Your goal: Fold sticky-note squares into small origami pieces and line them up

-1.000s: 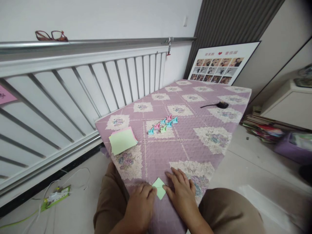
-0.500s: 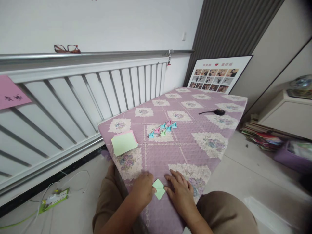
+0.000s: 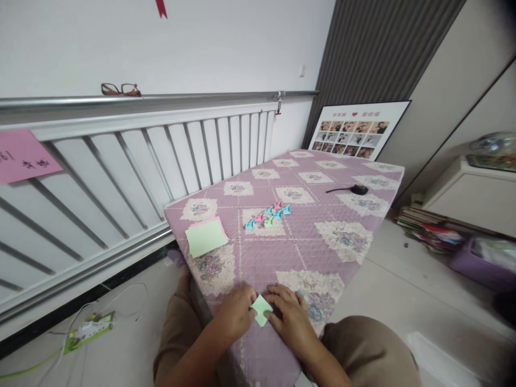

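A small square of light-green folded paper (image 3: pixel 262 310) lies corner-up at the near end of the cloth-covered table. My left hand (image 3: pixel 237 310) has its fingers curled, and its thumb and forefinger pinch the left corner of the paper. On the other side, my right hand (image 3: pixel 289 317) holds the right corner, thumb on the paper and forefinger close to its upper edge. The remaining right fingers reach forward over the cloth. Farther up the table sits a group of small folded paper figures (image 3: pixel 269 211) in blue, pink and green.
A stack of green and pink paper sheets (image 3: pixel 206 238) rests at the table's left edge. A black object with a thin strap (image 3: pixel 358 189) lies toward the far right. Along the left runs a white radiator (image 3: pixel 205 145); glasses (image 3: pixel 121 89) sit on the pipe above it.
My right hand has closed in on the paper, its thumb and forefinger now nearer the right corner. The view has tilted up slightly. My left hand keeps its pinch.
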`<state>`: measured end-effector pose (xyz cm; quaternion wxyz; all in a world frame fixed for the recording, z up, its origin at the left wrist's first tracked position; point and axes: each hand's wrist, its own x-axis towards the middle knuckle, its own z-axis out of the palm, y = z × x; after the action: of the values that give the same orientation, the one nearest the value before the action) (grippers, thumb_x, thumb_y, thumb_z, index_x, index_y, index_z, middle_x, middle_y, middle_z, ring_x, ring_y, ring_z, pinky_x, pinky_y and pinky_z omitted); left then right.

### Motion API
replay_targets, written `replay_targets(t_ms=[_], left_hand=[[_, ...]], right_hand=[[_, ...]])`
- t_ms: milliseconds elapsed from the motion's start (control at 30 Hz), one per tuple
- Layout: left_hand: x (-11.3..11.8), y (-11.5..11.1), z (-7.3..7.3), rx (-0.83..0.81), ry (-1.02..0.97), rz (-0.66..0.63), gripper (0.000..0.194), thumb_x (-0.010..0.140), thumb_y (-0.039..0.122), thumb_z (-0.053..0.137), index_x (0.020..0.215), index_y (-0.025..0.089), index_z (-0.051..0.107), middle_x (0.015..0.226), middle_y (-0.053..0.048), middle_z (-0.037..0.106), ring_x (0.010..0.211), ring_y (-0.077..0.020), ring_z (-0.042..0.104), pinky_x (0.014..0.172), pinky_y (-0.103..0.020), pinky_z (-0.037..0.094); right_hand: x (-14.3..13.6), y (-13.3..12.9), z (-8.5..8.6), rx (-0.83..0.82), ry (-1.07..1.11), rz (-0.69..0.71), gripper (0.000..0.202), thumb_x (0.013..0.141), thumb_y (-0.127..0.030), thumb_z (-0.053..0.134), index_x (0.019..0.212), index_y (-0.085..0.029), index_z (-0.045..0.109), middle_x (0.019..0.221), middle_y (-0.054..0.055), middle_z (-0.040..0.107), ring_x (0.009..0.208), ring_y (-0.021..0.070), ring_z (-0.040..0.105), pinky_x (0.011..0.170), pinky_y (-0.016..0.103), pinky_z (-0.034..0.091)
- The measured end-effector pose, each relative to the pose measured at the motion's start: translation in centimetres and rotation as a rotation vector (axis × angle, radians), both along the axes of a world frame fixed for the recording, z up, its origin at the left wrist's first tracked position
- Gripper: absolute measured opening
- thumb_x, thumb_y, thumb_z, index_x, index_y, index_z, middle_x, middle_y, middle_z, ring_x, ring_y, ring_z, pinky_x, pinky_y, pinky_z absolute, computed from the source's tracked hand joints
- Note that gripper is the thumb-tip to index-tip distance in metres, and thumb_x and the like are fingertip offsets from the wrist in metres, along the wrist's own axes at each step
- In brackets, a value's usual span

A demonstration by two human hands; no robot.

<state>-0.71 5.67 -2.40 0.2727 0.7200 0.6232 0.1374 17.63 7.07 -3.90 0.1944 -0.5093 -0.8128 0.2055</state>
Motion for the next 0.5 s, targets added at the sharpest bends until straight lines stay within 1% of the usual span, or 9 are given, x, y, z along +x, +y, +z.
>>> replay_targets(t_ms=[67,100,167,233,300,367,400,500], left_hand=[[-0.1,-0.1,0.0,0.011,-0.029,-0.015,0.020,0.072,0.010,0.053,0.089,0.021,0.051,0.085,0.003,0.056,0.081,-0.0141,0.050,0.069,-0.024,0.035],[-0.2,-0.3,0.0,0.013,-0.040,-0.022,0.022,0.072,0.009,0.053,0.090,0.021,0.052,0.084,0.003,0.056,0.079,-0.0134,0.050,0.068,-0.023,0.035],[-0.4,-0.6,0.0,0.013,-0.054,-0.034,0.024,0.072,0.008,0.052,0.093,0.021,0.053,0.082,0.004,0.056,0.076,-0.0124,0.051,0.066,-0.022,0.035],[-0.6,-1.0,0.3,0.018,-0.061,-0.042,0.025,0.073,0.008,0.052,0.094,0.021,0.054,0.081,0.004,0.056,0.075,-0.0122,0.051,0.066,-0.023,0.035],[-0.8,-1.4,0.8,0.058,-0.041,-0.063,0.023,0.076,0.009,0.052,0.095,0.021,0.056,0.087,0.003,0.057,0.080,-0.0129,0.052,0.069,-0.023,0.036],[-0.9,-1.8,1.3,0.123,0.031,-0.107,0.018,0.082,0.012,0.051,0.095,0.022,0.057,0.093,0.001,0.057,0.086,-0.0143,0.053,0.074,-0.025,0.037],[-1.0,-1.9,1.4,0.159,0.091,-0.131,0.015,0.085,0.014,0.050,0.094,0.022,0.058,0.095,0.000,0.057,0.088,-0.0153,0.053,0.075,-0.026,0.037],[-0.9,-2.0,1.2,0.264,0.296,-0.165,0.012,0.091,0.019,0.047,0.089,0.021,0.059,0.093,-0.002,0.057,0.089,-0.0186,0.052,0.077,-0.030,0.039]], right_hand=[[-0.3,0.1,0.5,-0.016,0.046,0.026,0.018,0.076,-0.021,0.058,0.091,-0.028,0.063,0.119,0.002,0.061,0.119,0.0260,0.046,0.101,0.051,0.020],[-0.5,0.2,0.7,-0.022,0.069,0.038,0.014,0.075,-0.019,0.058,0.086,-0.026,0.062,0.112,0.002,0.063,0.113,0.0250,0.050,0.099,0.049,0.023],[-0.8,0.2,1.1,-0.036,0.103,0.068,0.009,0.074,-0.016,0.058,0.079,-0.023,0.060,0.092,0.001,0.065,0.095,0.0211,0.057,0.093,0.043,0.031],[-0.9,0.2,1.4,-0.053,0.119,0.106,0.008,0.074,-0.014,0.057,0.074,-0.022,0.057,0.077,-0.002,0.062,0.080,0.0173,0.057,0.083,0.035,0.037],[-1.0,0.1,1.7,-0.043,0.138,0.158,0.010,0.076,-0.013,0.056,0.072,-0.022,0.056,0.074,-0.003,0.060,0.076,0.0158,0.056,0.076,0.030,0.039],[-1.1,0.1,2.0,0.024,0.152,0.214,0.011,0.078,-0.011,0.055,0.073,-0.021,0.056,0.076,-0.002,0.060,0.078,0.0162,0.055,0.074,0.029,0.039],[-1.1,0.1,2.1,0.083,0.148,0.231,0.012,0.079,-0.011,0.055,0.074,-0.021,0.056,0.076,-0.001,0.059,0.079,0.0167,0.054,0.074,0.029,0.039],[-1.4,0.0,1.9,0.302,0.100,0.229,0.011,0.079,-0.010,0.058,0.076,-0.021,0.057,0.076,0.000,0.057,0.078,0.0182,0.050,0.076,0.032,0.037]])
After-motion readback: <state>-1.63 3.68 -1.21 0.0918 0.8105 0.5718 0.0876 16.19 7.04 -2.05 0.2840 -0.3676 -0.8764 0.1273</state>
